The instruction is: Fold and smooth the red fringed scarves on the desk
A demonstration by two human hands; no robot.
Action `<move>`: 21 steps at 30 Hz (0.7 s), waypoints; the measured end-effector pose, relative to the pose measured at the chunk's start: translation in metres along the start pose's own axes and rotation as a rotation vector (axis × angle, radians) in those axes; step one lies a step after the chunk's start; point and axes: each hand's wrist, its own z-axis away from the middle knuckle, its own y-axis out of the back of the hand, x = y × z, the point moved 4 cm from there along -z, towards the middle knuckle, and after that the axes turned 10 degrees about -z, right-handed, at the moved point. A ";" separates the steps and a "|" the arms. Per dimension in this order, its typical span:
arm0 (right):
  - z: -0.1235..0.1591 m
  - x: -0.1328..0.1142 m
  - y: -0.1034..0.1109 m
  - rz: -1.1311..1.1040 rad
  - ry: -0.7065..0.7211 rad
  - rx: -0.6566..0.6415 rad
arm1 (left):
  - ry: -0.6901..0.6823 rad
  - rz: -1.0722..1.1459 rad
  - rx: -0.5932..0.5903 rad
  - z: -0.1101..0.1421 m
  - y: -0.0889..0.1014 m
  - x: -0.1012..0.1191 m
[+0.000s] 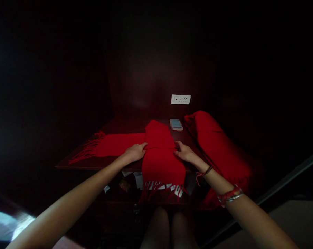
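Head view: a dark wall (146,83) rises behind a dark reddish surface (115,125). On the right, a thick folded red fringed cloth (218,145) lies over the surface, its near end reaching below the front edge. A red fringed scarf (159,135) lies at the middle. One length stretches left, its fringe spread near the left front edge; another comes toward the person and drapes over the front edge, its fringe hanging before the open shelf (115,197) underneath. The far part is folded into a blunt point, and a crosswise crease runs between the hands.

The person's left hand (135,152) touches the scarf's left side at this crease, fingers and thumb close together; whether the grip pinches the fabric, I cannot tell. The right hand (185,152) is at the opposite side, its forefinger and thumb slightly apart along the edge; whether cloth is caught in this grip is also unclear. Bare knees (160,221) show below.

A white wall socket (180,99) sits above a phone-like rectangle (176,125) with a blurred bluish face, between scarf and folded cloth. White papers (139,180) lie on the shelf. A red-and-silver bracelet stack (231,196) and a thin dark cord bracelet (207,170) circle the right arm.
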 end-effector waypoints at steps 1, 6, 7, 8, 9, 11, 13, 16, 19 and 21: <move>-0.002 -0.003 0.000 0.062 0.023 0.031 | 0.022 -0.035 0.058 -0.003 0.003 0.003; -0.017 -0.011 -0.007 0.265 0.059 0.061 | 0.060 -0.056 0.114 -0.020 0.002 0.012; -0.019 -0.011 -0.010 0.282 0.096 0.034 | 0.055 -0.051 0.098 -0.022 -0.001 0.010; -0.020 -0.009 -0.012 0.295 0.140 0.008 | 0.046 -0.046 0.089 -0.024 -0.004 0.008; -0.020 -0.007 -0.014 0.308 0.184 -0.011 | 0.031 -0.040 0.086 -0.025 -0.008 0.005; -0.016 -0.002 -0.016 0.341 0.258 -0.027 | -0.007 -0.022 0.088 -0.027 -0.016 -0.001; -0.011 0.002 -0.016 0.391 0.314 -0.030 | -0.032 -0.002 0.097 -0.027 -0.022 -0.005; -0.005 -0.001 -0.012 0.473 0.409 -0.003 | -0.050 0.006 0.154 -0.025 -0.024 -0.003; -0.005 -0.013 -0.009 0.544 0.521 0.026 | -0.091 -0.010 0.253 -0.023 -0.017 0.007; -0.008 -0.021 -0.011 0.577 0.580 0.007 | -0.128 -0.024 0.299 -0.023 -0.013 0.012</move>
